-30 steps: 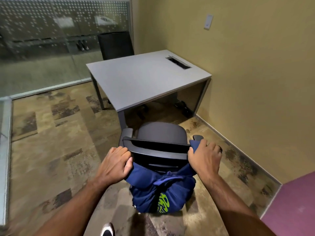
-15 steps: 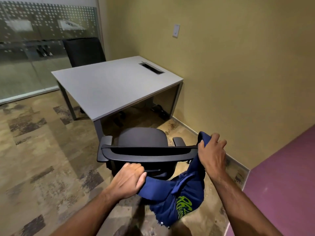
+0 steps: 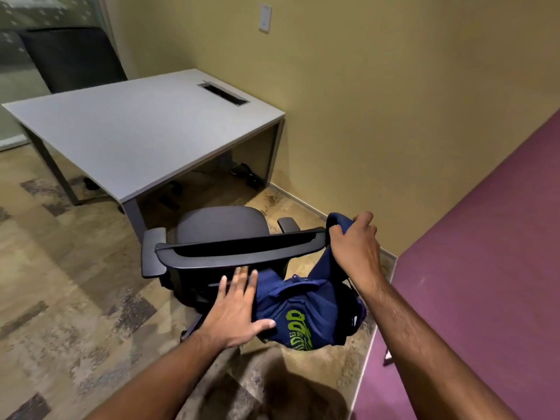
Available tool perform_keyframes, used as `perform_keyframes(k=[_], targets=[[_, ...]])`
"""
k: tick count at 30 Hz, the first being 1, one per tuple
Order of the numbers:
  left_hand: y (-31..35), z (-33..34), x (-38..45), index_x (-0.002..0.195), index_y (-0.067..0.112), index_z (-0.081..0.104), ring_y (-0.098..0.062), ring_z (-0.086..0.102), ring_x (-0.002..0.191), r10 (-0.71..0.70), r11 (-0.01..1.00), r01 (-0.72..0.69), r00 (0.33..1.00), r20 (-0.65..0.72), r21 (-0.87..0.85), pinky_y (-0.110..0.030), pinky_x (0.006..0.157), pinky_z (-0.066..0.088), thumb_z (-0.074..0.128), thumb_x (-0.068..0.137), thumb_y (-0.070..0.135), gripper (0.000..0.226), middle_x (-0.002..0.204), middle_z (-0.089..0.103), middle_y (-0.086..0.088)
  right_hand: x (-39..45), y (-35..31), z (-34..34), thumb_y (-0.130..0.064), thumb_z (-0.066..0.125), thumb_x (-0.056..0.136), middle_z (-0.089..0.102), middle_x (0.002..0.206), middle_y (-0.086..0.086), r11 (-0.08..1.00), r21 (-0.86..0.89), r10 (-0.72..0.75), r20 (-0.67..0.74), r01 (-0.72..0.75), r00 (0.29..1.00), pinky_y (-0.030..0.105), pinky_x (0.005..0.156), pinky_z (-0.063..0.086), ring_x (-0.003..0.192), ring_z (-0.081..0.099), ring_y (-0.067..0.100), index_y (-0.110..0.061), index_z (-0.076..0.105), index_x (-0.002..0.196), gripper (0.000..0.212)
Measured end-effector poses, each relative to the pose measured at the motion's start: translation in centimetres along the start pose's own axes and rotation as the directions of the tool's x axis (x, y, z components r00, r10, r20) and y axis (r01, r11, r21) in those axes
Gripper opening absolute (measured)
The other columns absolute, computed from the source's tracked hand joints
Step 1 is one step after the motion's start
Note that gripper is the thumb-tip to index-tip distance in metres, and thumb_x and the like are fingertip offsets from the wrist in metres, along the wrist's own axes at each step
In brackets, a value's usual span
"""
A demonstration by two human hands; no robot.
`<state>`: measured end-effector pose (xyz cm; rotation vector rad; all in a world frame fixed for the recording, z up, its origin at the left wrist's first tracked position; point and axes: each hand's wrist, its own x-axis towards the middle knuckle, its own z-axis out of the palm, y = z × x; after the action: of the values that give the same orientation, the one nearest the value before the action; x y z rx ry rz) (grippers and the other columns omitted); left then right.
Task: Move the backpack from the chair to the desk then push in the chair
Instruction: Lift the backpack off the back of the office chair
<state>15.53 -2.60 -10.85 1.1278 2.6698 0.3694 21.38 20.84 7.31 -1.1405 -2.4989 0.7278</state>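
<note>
Behind the black office chair (image 3: pixel 224 237), a blue backpack (image 3: pixel 306 310) with green lettering hangs off the right end of the backrest, sagging down toward the carpet (image 3: pixel 60 283) rather than sitting on the seat. The person's right hand (image 3: pixel 356 247) is closed around the top of the bag, a fold of blue fabric or a strap bunched between thumb and fingers just beside the backrest's end. The left hand (image 3: pixel 239 310) is spread wide, fingers extended, its palm laid flat against the left side of the bag with the thumb pressed onto the blue cloth; it grips nothing. Its fingertips reach up close to the lower edge of the backrest.

The chair faces a grey desk (image 3: pixel 130 131), standing just outside its near corner with the seat not yet tucked under the top. The desk's surface is bare apart from a cable slot (image 3: pixel 222 93) near the far edge by the yellow wall (image 3: pixel 378 101). A second dark chair (image 3: pixel 72 59) stands on the far side of the desk, in front of a frosted glass partition (image 3: pixel 18 43). A purple surface (image 3: pixel 485 253) fills the right side of the view, and a white wall plate (image 3: pixel 265 18) sits high on the wall.
</note>
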Motion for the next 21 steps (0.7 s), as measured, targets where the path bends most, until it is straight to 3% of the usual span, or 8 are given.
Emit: perform_keyframes(k=[2,4,7,9,11,15,19,21], targets=[[1.3,0.8,0.1,0.161,0.012,-0.014,-0.023,-0.017,0.157,0.04,0.997,-0.034,0.996,0.085,-0.067,-0.047,0.125,-0.01,0.046,0.079,0.088,0.127,0.171,-0.014,-0.011,-0.7,-0.1,-0.5,-0.037,0.052,0.098,0.05,0.118,0.017,1.0,0.01,-0.01,0.01,0.01,1.0,0.04,0.072,0.039,0.091,0.052,0.036,-0.015,0.033,0.117,0.035],[2.0,1.0,0.3,0.163,0.014,-0.009,-0.022,-0.011,0.158,0.051,0.99,-0.036,0.993,0.106,-0.135,-0.045,0.127,-0.005,0.056,0.081,0.082,0.124,0.172,-0.008,-0.007,-1.6,0.4,-1.0,-0.037,0.052,0.097,0.049,0.117,0.013,1.0,0.018,-0.013,0.026,0.013,1.0,0.039,0.071,0.039,0.092,0.052,0.033,-0.017,0.032,0.116,0.034],[2.3,0.7,0.7,0.161,0.017,0.023,-0.025,0.021,0.155,0.096,0.988,-0.088,0.994,0.053,-0.128,-0.042,0.127,0.017,0.062,0.088,0.069,0.098,0.167,0.028,-0.005,-3.0,1.8,-1.6,-0.038,0.051,0.096,0.052,0.119,0.01,0.999,0.041,0.024,0.05,-0.026,0.998,0.038,0.063,0.038,0.093,0.055,0.03,-0.016,0.034,0.117,0.034],[2.3,0.6,0.7,0.142,0.022,0.049,-0.026,0.052,0.135,0.166,0.983,-0.166,0.986,-0.005,-0.08,-0.039,0.11,0.041,0.062,0.092,0.056,0.062,0.144,0.058,-0.002,-3.8,2.7,-1.5,-0.038,0.051,0.096,0.055,0.12,0.012,0.997,0.042,0.061,0.074,-0.064,0.995,0.037,0.063,0.04,0.094,0.059,0.032,-0.016,0.035,0.118,0.035],[2.5,0.7,0.3,0.122,0.027,0.058,-0.029,0.064,0.114,0.212,0.975,-0.21,0.977,0.01,-0.071,-0.041,0.091,0.052,0.058,0.093,0.04,0.032,0.122,0.069,0.002,-4.5,3.8,-1.4,-0.037,0.05,0.095,0.056,0.12,0.014,0.995,0.03,0.092,0.092,-0.095,0.991,0.038,0.065,0.042,0.095,0.061,0.034,-0.015,0.036,0.118,0.035],[2.7,1.2,-0.6,0.108,0.025,0.057,-0.034,0.067,0.103,0.296,0.955,-0.292,0.952,0.084,-0.061,-0.043,0.08,0.052,0.051,0.09,0.031,0.02,0.109,0.073,-0.002,-5.0,6.2,-1.4,-0.041,0.05,0.096,0.048,0.124,0.012,0.989,-0.063,0.141,0.09,-0.136,0.986,0.038,0.064,0.042,0.09,0.056,0.031,-0.017,0.039,0.12,0.036],[3.8,1.8,-1.1,0.108,0.023,0.054,-0.039,0.065,0.1,0.378,0.925,-0.381,0.914,0.144,-0.011,-0.047,0.078,0.051,0.047,0.093,0.031,0.018,0.106,0.072,-0.009,-4.5,9.1,-1.1,-0.049,0.054,0.099,0.036,0.135,0.015,0.977,-0.202,0.104,0.151,-0.072,0.983,0.043,0.082,0.052,0.096,0.059,0.035,-0.013,0.049,0.126,0.045],[4.5,2.1,-1.3,0.105,0.021,0.054,-0.04,0.065,0.099,0.404,0.913,-0.406,0.901,0.161,-0.018,-0.047,0.078,0.051,0.048,0.092,0.027,0.016,0.105,0.071,-0.011,-4.8,10.7,-0.6,-0.052,0.054,0.1,0.029,0.147,0.014,0.971,-0.238,0.034,0.261,0.03,0.965,0.046,0.098,0.05,0.117,0.054,0.035,-0.016,0.05,0.136,0.051]])
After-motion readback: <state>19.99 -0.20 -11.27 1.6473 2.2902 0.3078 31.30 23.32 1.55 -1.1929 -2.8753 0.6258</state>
